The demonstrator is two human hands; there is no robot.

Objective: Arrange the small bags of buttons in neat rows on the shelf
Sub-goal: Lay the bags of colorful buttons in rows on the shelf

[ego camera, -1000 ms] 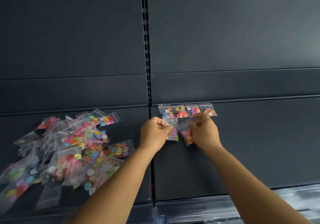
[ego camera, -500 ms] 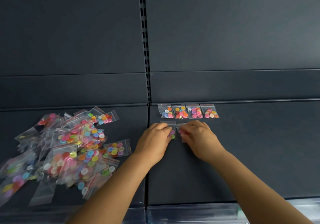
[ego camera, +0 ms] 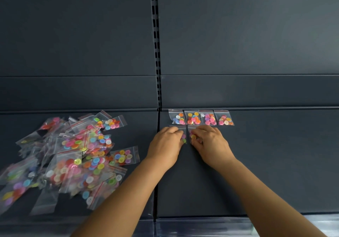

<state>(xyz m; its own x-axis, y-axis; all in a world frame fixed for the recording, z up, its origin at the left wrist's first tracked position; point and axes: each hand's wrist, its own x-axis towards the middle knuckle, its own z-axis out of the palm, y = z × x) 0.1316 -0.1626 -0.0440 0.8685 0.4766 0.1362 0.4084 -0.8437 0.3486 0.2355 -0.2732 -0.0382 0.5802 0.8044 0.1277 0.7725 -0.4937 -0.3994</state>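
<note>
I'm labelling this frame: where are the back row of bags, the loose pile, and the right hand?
back row of bags point(ego camera: 201, 117), head view, second bag's middle
loose pile point(ego camera: 73, 156), head view, pile's centre
right hand point(ego camera: 211, 142), head view, back of hand

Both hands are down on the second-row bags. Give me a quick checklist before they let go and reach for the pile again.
1. Back row of four bags straight along the shelf's rear edge: ok.
2. Left bag lying flat under the left hand, below the row's first bag: ok, as far as visible.
3. Right bag beside it, under the right hand: ok, mostly covered.
4. Edges of the two new bags parallel, not overlapping: cannot tell, fingers hide them.
5. Shelf free to the right for the rest of the row: ok.
6. Pile on the left panel within reach, still unsorted: ok.
</note>
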